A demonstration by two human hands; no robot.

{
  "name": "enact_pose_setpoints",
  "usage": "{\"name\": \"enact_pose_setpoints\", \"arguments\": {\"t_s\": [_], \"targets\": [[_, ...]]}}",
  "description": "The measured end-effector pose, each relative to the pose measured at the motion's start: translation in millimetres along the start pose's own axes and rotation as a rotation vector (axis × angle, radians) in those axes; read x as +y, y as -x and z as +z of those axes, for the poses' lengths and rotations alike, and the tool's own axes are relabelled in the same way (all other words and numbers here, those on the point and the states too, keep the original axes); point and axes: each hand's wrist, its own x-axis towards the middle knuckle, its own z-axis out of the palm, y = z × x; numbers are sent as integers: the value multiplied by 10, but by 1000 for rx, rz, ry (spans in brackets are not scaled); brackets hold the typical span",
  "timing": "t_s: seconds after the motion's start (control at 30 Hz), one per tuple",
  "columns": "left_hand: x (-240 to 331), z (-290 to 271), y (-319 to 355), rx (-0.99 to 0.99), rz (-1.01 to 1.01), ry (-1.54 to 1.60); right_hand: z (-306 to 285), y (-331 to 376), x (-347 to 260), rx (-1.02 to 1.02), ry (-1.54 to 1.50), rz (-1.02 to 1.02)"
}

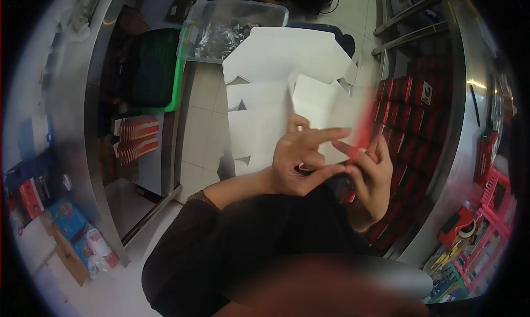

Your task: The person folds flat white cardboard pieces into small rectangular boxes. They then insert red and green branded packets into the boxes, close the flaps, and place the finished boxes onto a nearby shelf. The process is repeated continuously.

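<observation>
A small carton, white inside, is part folded in front of me, with a blurred red edge on its right side. My left hand is bent around its near end, index finger and thumb reaching toward the right. At that same near corner, the fingers of my right hand pinch the red edge. Thumb tips of both hands almost meet. Some of the carton is hidden behind my fingers. Beneath it lies a large white cardboard sheet with notched sides.
Beyond the sheet, a clear plastic bin holds shiny wrapped pieces. Red boxes are stacked on the right under a metal-framed bench. Red-edged cards sit at left near a green crate. A tape dispenser stands by a pink basket.
</observation>
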Motion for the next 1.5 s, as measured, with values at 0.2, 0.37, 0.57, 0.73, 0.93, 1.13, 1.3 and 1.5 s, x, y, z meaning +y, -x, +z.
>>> {"name": "enact_pose_setpoints", "arguments": {"t_s": [0.2, 0.37, 0.57, 0.73, 0.93, 1.13, 1.3, 1.5], "targets": [[62, -129, -209, -192, 76, -13, 40, 83, -254, 310, 241, -33], [-53, 11, -330, 30, -165, 213, 119, 140, -53, 628, 151, -101], [-132, -140, -392, -810, 11, 249, 198, 10, 258, 1016, -66, -22], [-460, -145, -147, -501, -12, -669, 630, -115, 437, 839, -226, -168], [-491, -313, -45, -781, -235, -553, 947, -41, 149, 437, 127, -326], [-514, -409, -118, -704, -408, -127, 662, 113, 28, 432, 62, -162], [-398, -360, -140, -575, -507, 2, 613, 158, 67, 675, 88, 0], [-285, -254, -79, -558, -300, 5, 468, 236, 178, 497, 122, -119]]}}
